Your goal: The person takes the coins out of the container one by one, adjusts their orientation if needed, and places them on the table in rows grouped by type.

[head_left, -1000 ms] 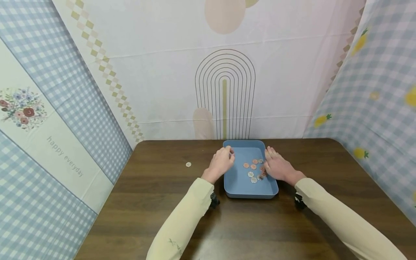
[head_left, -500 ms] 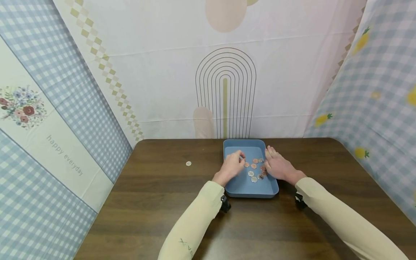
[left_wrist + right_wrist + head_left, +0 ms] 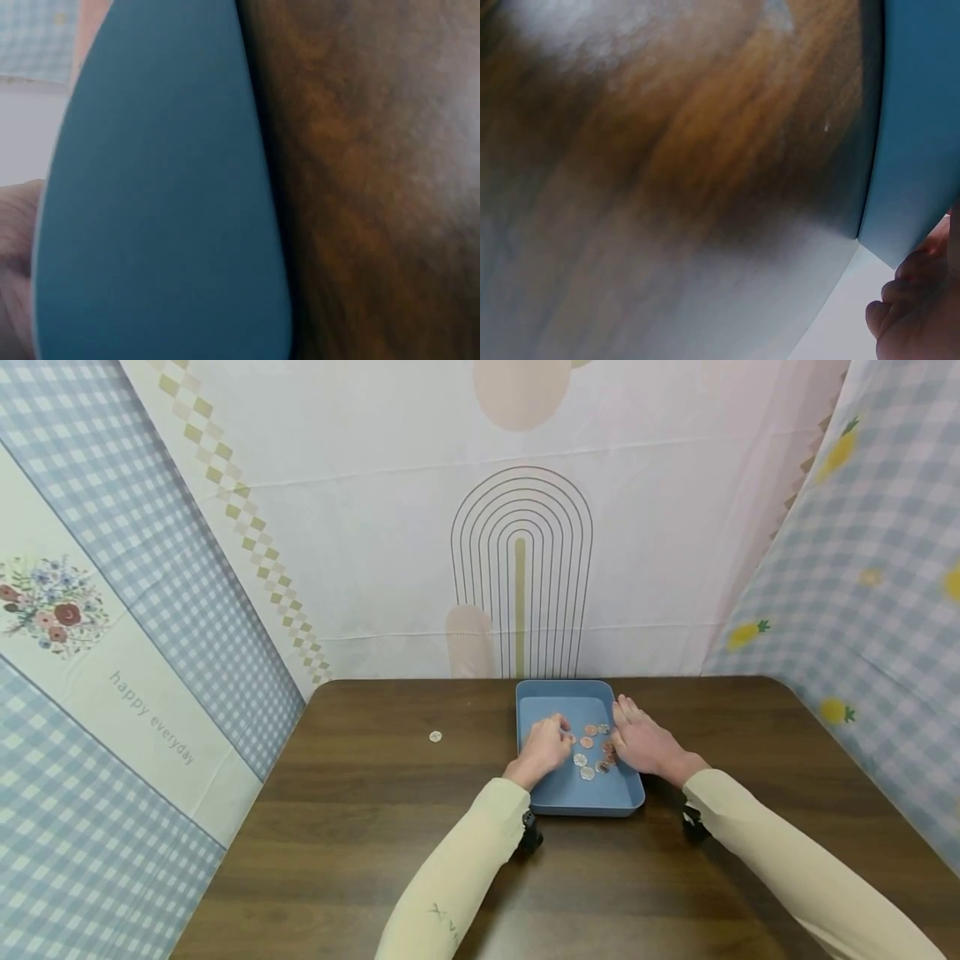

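Observation:
A shallow blue tray (image 3: 581, 797) lies on the brown table with several coins inside. Copper coins such as this one (image 3: 587, 742) are mixed with silver ones (image 3: 587, 773). My left hand (image 3: 545, 746) is inside the tray, fingers bent, its tips at a copper coin (image 3: 572, 739); whether they pinch it is too small to tell. My right hand (image 3: 645, 742) rests at the tray's right wall with its fingers straight and together, partly over the rightmost coins. In the left wrist view the tray's wall (image 3: 161, 180) hides most of the left hand.
A single silver coin (image 3: 435, 737) lies on the table (image 3: 360, 827) to the left of the tray. Behind the table hangs a white patterned cloth (image 3: 360, 552), with blue checked cloths at both sides.
My left hand has moved from the tray's left rim rightward and down, reaching the leftmost copper coin. The right hand stays where it was, and the other coins look unmoved.

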The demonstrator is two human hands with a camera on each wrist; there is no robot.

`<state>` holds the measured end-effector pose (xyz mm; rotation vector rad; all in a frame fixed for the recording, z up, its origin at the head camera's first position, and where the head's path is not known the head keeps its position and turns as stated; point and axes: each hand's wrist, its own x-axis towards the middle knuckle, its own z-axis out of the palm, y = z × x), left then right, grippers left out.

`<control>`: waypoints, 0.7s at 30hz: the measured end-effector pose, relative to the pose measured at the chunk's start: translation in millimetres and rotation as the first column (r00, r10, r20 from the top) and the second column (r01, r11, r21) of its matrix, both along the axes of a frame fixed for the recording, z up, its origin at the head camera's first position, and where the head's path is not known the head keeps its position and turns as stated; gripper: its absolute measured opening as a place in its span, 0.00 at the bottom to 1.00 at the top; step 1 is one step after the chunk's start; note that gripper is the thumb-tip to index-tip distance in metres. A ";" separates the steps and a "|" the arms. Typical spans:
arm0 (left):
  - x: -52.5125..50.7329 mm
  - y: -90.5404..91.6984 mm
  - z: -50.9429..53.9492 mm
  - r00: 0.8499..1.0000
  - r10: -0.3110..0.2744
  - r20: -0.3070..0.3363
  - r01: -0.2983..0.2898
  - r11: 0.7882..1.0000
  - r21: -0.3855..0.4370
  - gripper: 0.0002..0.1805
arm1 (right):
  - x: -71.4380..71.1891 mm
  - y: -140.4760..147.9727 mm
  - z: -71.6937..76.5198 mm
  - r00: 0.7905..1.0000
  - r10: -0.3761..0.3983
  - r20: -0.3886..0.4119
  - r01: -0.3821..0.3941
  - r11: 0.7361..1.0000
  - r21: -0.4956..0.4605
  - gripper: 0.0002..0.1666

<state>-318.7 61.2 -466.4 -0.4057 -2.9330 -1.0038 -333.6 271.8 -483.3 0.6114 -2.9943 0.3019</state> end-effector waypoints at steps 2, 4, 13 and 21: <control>0.0 2.2 -0.7 0.999 0.017 0.028 -0.017 1.000 0.005 0.09 | 1.9 0.6 0.7 1.000 0.002 -0.004 -0.002 1.000 -0.003 0.34; 0.2 4.1 -1.9 0.998 0.037 0.049 -0.037 0.999 0.004 0.09 | 3.8 1.4 0.2 1.000 0.001 -0.007 -0.001 1.000 -0.004 0.34; -1.1 7.4 -5.4 0.995 0.049 0.087 -0.048 0.999 -0.013 0.09 | 5.3 1.9 -2.2 1.000 -0.007 0.004 0.007 1.000 -0.005 0.34; -1.8 10.6 -4.7 0.994 0.052 0.099 -0.045 0.996 -0.071 0.06 | 5.2 1.3 -1.3 1.000 -0.001 -0.003 0.001 1.000 -0.004 0.34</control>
